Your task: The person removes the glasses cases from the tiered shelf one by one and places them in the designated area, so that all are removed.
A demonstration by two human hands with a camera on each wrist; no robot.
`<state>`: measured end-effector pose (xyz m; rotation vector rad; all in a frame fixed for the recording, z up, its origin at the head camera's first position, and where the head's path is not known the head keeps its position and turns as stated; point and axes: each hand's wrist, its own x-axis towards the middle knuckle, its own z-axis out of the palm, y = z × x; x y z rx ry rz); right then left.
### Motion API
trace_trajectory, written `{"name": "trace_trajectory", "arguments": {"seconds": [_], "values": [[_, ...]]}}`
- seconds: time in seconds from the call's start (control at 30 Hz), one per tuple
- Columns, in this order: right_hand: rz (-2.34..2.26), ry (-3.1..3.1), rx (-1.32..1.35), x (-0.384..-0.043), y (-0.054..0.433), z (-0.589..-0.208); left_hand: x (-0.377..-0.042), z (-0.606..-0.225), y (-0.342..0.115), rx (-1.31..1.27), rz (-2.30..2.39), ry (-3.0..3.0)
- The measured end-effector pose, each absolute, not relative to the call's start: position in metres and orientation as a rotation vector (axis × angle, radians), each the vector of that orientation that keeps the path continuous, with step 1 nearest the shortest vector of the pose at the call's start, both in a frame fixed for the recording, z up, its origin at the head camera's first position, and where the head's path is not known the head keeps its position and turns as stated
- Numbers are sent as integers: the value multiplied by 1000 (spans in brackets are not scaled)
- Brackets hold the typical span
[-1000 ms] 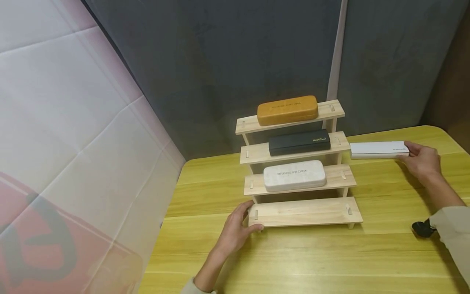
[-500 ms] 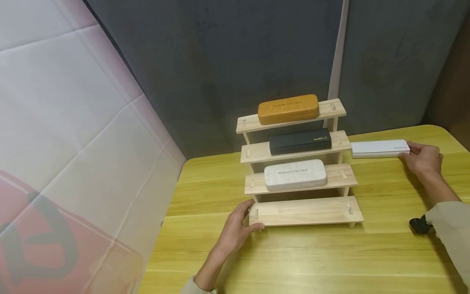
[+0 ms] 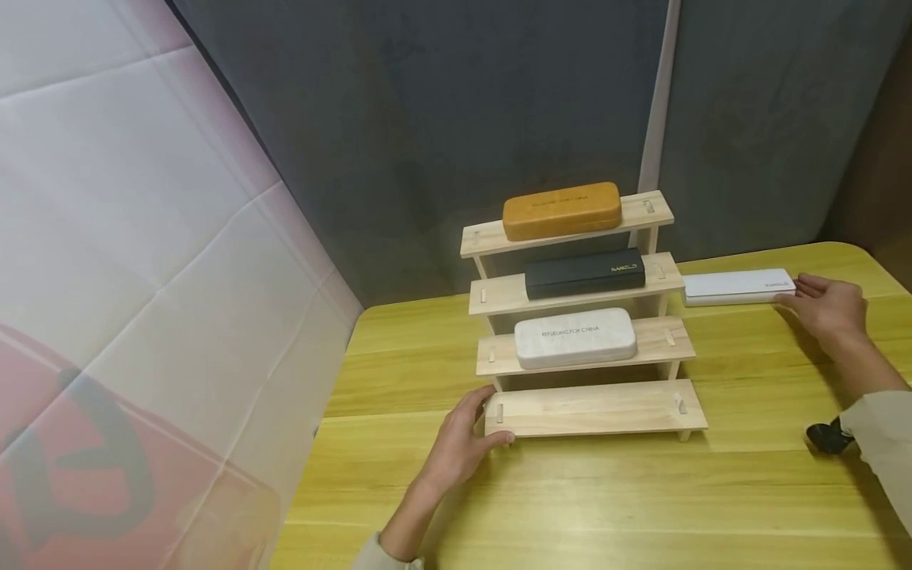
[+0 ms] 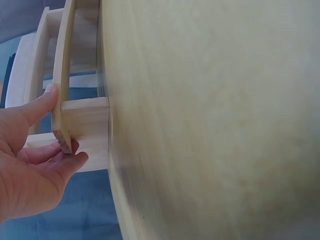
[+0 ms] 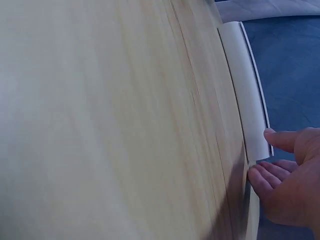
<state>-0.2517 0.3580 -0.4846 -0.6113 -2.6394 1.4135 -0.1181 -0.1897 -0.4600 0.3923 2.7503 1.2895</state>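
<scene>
My left hand (image 3: 456,443) grips the left end of the lowest step of a four-tier wooden display stand (image 3: 591,410), thumb at the front edge. In the left wrist view its fingers (image 4: 70,162) curl below the board. At the right, a white glasses case (image 3: 737,287) lies on the table beside the stand. My right hand (image 3: 830,309) is at the case's right end with fingers loosely extended. The right wrist view shows the thumb (image 5: 280,140) touching the case's edge, the other fingertips just past its end.
An orange glasses case (image 3: 561,212) sits on the top tier, a black one (image 3: 584,275) below it, and a marbled white one (image 3: 575,339) on the tier under that. Grey panels (image 3: 427,119) stand behind the yellow wooden table (image 3: 606,507); a white wall (image 3: 178,237) flanks its left.
My right hand has shifted slightly right and its fingers have loosened from the white case's end. My left hand stays on the stand. The head view has moved a little.
</scene>
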Motion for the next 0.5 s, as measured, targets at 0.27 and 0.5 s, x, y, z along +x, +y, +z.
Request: {"name": "trace_trajectory", "arguments": {"seconds": [0.27, 0.5], "values": [[1474, -2585, -568, -243, 354, -474, -118, -460, -190, 397, 1281, 2759], [1498, -2573, -425, -232, 342, -459, -118, -462, -190, 406, 1269, 2775]]}}
